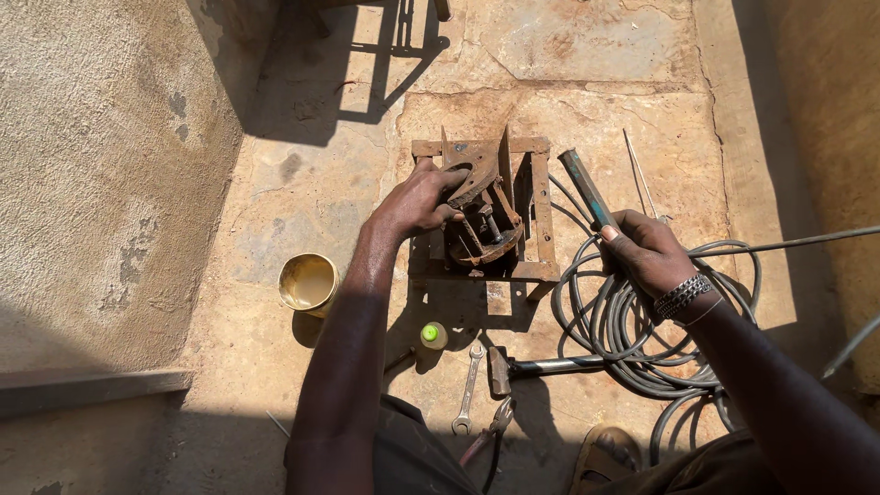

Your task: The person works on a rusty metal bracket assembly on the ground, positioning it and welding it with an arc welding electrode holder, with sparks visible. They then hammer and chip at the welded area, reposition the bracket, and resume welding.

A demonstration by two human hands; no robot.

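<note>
Left hand (420, 202) is pressing down on a rusty curved part (478, 183), fingers spread over its upper edge, gripping it; likely steadying it so it does not shift. The part is sitting inside a rusty frame (543, 206) on the stone floor (302, 174), just under and beyond the fingertips, with a bolt-like piece sticking up behind them.

Right hand (646, 252) is clenching a rod tool (584, 188) with a greenish shaft, thumb along its side. The tool is angling up and away from the fingers toward the frame's far right corner, its tip apart from the part; held back, it seems, while the left hand is settling the work.

A coiled hose (605, 321) is lying under the right wrist, looping out behind the fingers.

Nearer the body, well back from both sets of fingers: hammer (513, 368), spanner (468, 387), pliers (495, 423), a small bottle with green cap (433, 335). A tin (308, 282) holding pale liquid is standing left of the left forearm, apart from the frame. A thin wire (639, 170) is lying beyond the right fingers.
</note>
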